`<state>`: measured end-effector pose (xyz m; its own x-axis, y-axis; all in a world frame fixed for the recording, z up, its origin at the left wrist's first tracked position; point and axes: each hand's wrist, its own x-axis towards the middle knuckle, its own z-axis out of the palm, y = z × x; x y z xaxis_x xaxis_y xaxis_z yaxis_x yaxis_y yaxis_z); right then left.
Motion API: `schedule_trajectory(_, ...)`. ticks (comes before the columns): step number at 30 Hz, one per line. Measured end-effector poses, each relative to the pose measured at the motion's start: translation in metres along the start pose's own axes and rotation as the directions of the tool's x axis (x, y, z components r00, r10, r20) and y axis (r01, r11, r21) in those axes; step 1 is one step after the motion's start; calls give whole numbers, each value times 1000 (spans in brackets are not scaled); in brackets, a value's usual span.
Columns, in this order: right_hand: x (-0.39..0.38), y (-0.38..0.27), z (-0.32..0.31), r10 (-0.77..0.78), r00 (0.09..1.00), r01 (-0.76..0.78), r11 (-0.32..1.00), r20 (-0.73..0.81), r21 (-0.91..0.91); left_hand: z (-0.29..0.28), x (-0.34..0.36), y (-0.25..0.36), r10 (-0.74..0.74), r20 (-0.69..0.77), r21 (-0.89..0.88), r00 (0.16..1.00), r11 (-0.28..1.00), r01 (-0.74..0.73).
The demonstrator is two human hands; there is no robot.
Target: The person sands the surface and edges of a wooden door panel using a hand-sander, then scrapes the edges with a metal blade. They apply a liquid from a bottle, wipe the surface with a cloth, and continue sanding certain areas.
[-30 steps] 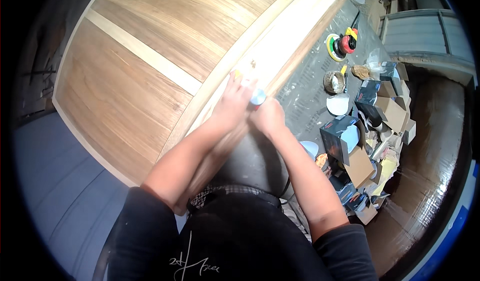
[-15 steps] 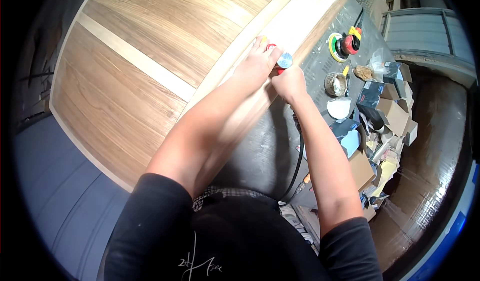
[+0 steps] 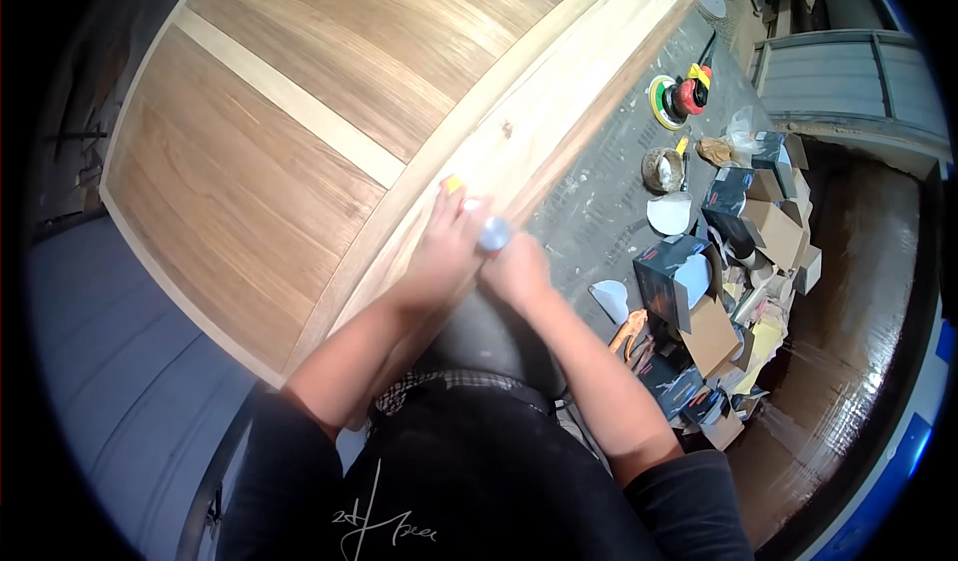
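Note:
A hand-held sander (image 3: pixel 494 234) with a round silver cap is between my two hands, over the pale edge rail of a large wooden panel (image 3: pixel 289 182). My left hand (image 3: pixel 454 242) lies over its front part, somewhat blurred, with something yellow (image 3: pixel 452 184) at the fingertips. Closed round the rear of the tool is my right hand (image 3: pixel 519 274), near the panel's right edge. My hands cover most of the sander's body, and its underside cannot be seen. The panel has brown boards framed by lighter strips.
On the grey table to the right lie a second sander (image 3: pixel 679 100) with a yellow-green disc, a dusty round container (image 3: pixel 663 169) and a white disc (image 3: pixel 669 214). Opened cartons (image 3: pixel 677 274) and scraps are heaped beyond, beside a large film-wrapped brown surface (image 3: pixel 858 331).
Both hands have drawn the sander back toward me along the pale rail, down and left in view. My elbows are more bent, and the black hose seen before is now hidden.

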<state>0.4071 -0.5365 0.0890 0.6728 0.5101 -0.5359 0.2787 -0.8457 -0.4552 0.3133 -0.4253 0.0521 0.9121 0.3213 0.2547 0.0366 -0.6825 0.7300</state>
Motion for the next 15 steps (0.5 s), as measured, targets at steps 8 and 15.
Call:
schedule_trajectory(8, -18, -6, 21, -3, 991, 15, 996, 136, -89, -9, -33, 7, -57, -74, 20, 996, 998, 58)
schedule_trajectory(15, 30, 0, -28, -16, 998, 16, 1000, -67, -4, 22, 40, -17, 11, 15, 71, 1000, 997, -12)
